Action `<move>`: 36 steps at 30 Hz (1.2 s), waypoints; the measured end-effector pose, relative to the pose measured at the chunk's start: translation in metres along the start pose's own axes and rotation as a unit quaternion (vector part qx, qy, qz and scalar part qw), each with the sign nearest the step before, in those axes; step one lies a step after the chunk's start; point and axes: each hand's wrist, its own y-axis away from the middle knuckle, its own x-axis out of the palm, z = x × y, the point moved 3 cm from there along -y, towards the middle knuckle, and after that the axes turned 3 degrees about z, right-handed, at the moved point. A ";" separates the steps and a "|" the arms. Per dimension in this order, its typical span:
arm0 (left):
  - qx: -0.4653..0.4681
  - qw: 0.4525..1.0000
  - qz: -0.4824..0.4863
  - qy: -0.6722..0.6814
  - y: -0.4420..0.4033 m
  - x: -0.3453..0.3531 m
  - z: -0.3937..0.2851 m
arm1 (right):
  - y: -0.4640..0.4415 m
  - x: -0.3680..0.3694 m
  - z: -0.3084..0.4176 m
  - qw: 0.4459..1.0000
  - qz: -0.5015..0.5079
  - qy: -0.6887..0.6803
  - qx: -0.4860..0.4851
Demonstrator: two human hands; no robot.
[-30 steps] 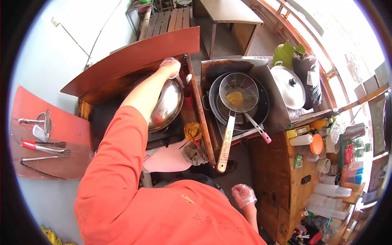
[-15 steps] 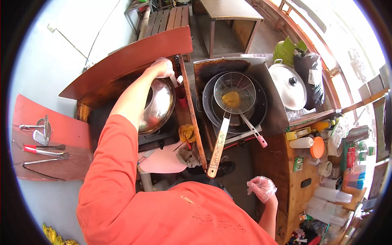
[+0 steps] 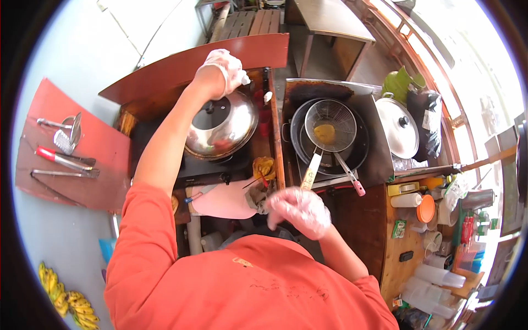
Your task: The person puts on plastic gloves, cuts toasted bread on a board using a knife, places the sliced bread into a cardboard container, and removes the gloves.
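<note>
Currently | hands (image 3: 221,70) (image 3: 301,212) apart, grips unclear | lid (image 3: 235,122) near left hand | strainer (image 3: 331,122) beyond right

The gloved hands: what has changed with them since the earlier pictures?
The right hand has moved up and inward, now hiding the end of the strainer handle. The left hand has shifted left, uncovering the lid knob; whether either grasped anything is unclear. The lid and strainer stayed put.

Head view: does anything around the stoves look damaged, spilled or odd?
Yes: the metal splash guard behind the black wok has dark brown staining, possibly scorching or rust, unlike its plainer grey side. I see no spill.
</note>
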 end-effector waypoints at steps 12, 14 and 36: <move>0.099 0.935 -0.234 0.247 0.314 -0.065 -0.124 | -0.103 0.151 -0.069 0.938 -0.016 -0.338 0.074; -0.067 0.925 -0.225 0.298 0.357 -0.057 -0.118 | -0.111 0.180 -0.090 0.948 -0.020 -0.298 0.114; -0.680 0.652 0.087 0.324 0.780 0.157 -0.114 | -0.297 0.350 -0.303 0.842 0.145 0.445 0.269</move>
